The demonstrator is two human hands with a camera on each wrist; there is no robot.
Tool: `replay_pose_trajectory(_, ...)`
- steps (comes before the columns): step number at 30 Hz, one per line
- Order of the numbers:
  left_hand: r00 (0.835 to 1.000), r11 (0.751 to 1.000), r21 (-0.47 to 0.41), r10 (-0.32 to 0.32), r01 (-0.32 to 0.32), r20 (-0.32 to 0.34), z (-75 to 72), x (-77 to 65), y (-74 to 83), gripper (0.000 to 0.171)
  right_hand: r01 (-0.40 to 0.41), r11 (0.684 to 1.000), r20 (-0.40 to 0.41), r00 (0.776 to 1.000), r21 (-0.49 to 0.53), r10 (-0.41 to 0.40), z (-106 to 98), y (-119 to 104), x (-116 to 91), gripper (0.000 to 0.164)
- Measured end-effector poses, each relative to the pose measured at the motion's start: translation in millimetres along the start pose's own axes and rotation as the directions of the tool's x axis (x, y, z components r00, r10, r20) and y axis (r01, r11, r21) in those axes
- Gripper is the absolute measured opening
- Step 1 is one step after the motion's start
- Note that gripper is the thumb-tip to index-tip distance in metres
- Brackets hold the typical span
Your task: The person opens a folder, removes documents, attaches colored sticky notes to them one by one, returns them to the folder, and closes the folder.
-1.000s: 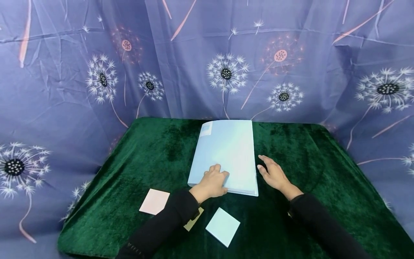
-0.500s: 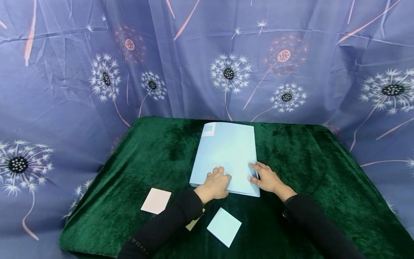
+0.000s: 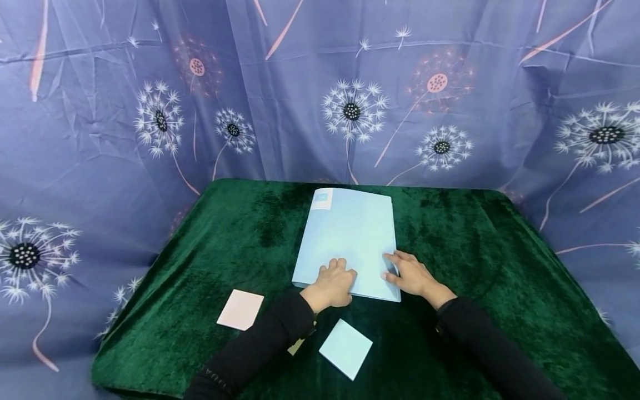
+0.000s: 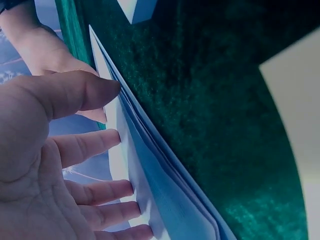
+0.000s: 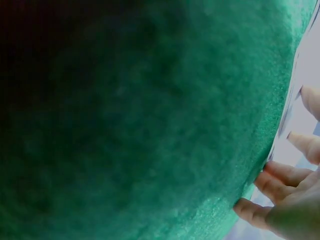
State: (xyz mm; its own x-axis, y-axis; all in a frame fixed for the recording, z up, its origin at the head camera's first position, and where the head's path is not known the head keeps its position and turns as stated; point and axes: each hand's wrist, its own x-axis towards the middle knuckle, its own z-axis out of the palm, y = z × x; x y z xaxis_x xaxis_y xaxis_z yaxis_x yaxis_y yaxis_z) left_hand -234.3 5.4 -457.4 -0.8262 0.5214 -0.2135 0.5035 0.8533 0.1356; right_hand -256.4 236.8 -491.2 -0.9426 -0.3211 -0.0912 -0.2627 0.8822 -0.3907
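A light blue folder (image 3: 345, 228) with a white label in its upper left corner lies on the green cloth. On its lower part rests my left hand (image 3: 331, 284), fingers spread over the cover. In the left wrist view the thumb (image 4: 95, 92) lies at the folder's near edge, where inner sheets show as layers. My right hand (image 3: 412, 275) touches the folder's right edge, its fingertips on the cover. The right wrist view shows those fingers (image 5: 285, 172) loosely bent along the edge.
A pink square pad (image 3: 240, 309) lies left of the left sleeve, a pale blue square pad (image 3: 346, 349) in front of the folder. Part of a yellow piece (image 3: 295, 347) shows beside the left sleeve. A purple dandelion-print curtain (image 3: 295, 100) hangs behind the green-covered table (image 3: 465, 233).
My right hand has moved left, from beside the folder onto its right edge. The raised lower right corner of the cover now lies flatter. My left hand has stayed on the folder.
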Motion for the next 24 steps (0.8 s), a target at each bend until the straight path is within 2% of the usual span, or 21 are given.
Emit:
replay_pose_trajectory(10,1.000,1.000,0.018,0.017,-0.017,-0.008,-2.6,-0.9,-2.2,0.047,-0.002,1.000,0.012,1.000,-0.009,0.002,-3,-1,0,0.056)
replay_pose_trajectory(16,0.996,1.000,-0.001,0.019,-0.019,-0.088,-3.8,-1.1,-6.0,0.047,0.018,1.000,-0.008,1.000,0.026,-0.018,-2,1,1,0.056)
replay_pose_trajectory(21,0.979,0.999,-0.018,0.028,-0.032,-0.201,-4.9,-1.3,-9.6,0.041,0.035,0.998,-0.121,0.992,-0.049,-0.040,-3,-2,-2,0.053)
replay_pose_trajectory(24,0.961,0.998,-0.030,0.043,-0.053,-0.274,-6.4,-2.6,-11.4,0.035,0.043,0.991,-0.234,0.970,-0.125,-0.072,-4,-6,-5,0.045)
